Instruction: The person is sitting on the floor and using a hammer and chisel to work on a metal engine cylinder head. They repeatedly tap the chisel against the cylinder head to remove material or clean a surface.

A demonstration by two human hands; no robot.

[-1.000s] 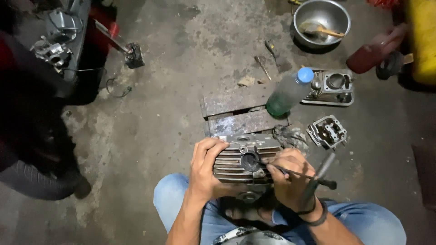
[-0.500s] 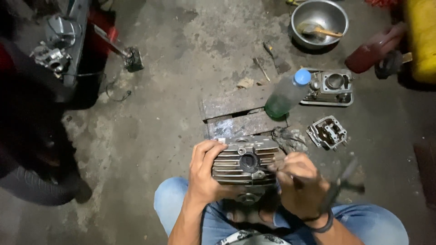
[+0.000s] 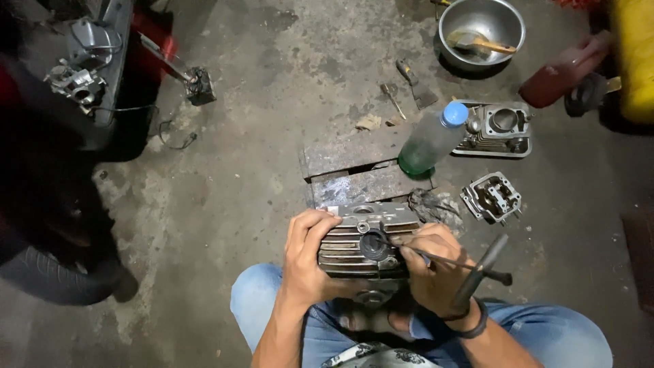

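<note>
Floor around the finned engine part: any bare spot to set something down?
Bare concrete between the kickstand, the wood blocks and the tyre. Crowded to the right: bottle, cylinder, small head, bowl. Both hands, left hand and right hand, hold the part.

Left side of finned cylinder head (image 3: 364, 242) covered by left hand (image 3: 306, 262); underside unseen. Motorcycle (image 3: 61, 136) cropped at left edge, yellow container (image 3: 633, 54) at right. Dark hammer-like tool (image 3: 480, 272) blurred; kind uncertain.
</note>
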